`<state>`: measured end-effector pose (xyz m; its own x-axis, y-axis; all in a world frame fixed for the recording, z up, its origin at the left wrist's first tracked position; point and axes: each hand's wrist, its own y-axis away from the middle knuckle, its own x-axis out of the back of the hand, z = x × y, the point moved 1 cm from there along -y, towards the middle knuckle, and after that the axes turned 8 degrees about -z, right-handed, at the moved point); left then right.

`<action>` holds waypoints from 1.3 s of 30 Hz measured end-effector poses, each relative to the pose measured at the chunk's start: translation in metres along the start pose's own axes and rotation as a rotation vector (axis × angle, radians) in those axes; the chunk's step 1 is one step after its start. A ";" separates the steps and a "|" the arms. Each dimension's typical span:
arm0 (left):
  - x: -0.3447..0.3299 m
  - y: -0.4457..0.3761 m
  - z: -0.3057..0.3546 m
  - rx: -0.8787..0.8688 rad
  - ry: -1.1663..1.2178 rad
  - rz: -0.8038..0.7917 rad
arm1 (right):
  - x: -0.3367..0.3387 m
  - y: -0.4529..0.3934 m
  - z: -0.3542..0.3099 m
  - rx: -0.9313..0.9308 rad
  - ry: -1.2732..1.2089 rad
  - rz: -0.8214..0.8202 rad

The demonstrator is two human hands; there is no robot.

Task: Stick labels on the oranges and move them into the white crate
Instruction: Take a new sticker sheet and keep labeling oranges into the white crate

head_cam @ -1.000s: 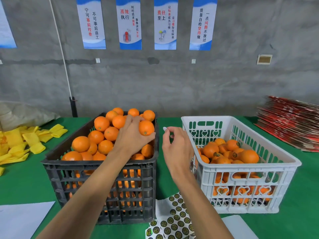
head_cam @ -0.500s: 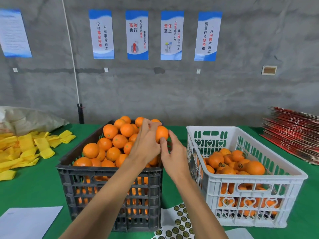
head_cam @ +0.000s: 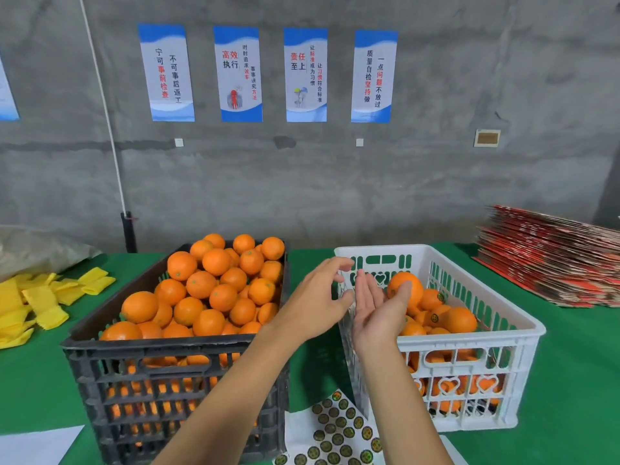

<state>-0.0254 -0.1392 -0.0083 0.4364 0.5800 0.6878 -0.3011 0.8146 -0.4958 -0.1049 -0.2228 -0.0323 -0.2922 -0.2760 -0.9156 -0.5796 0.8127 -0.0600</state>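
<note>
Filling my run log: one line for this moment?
right hand: open, orange at fingertips over white crate | left hand: open, empty | black crate: full

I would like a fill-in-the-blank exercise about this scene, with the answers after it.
1. The black crate stands to the ____ of the white crate.
2. The table is covered in ____ cloth.
3. The sticker sheet lies ____ the two crates.
4. The stack of red cardboard lies to the ____ of the white crate.

Answers: left; green; between; right
</note>
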 end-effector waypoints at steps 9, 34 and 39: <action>0.061 0.042 -0.045 0.098 -0.041 0.156 | -0.039 0.008 0.070 -0.112 0.554 -0.281; 0.120 0.002 -0.186 0.815 -0.809 -0.638 | -0.081 -0.032 0.164 -0.249 2.102 -0.855; 0.121 0.003 -0.171 0.728 -0.791 -0.523 | -0.085 -0.024 0.154 -0.067 2.034 -0.817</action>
<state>0.1715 -0.0685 -0.0170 0.0831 -0.1863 0.9790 -0.7638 0.6191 0.1826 0.0513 -0.1397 -0.0140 -0.1886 -0.4994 0.8456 -0.9617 0.2684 -0.0560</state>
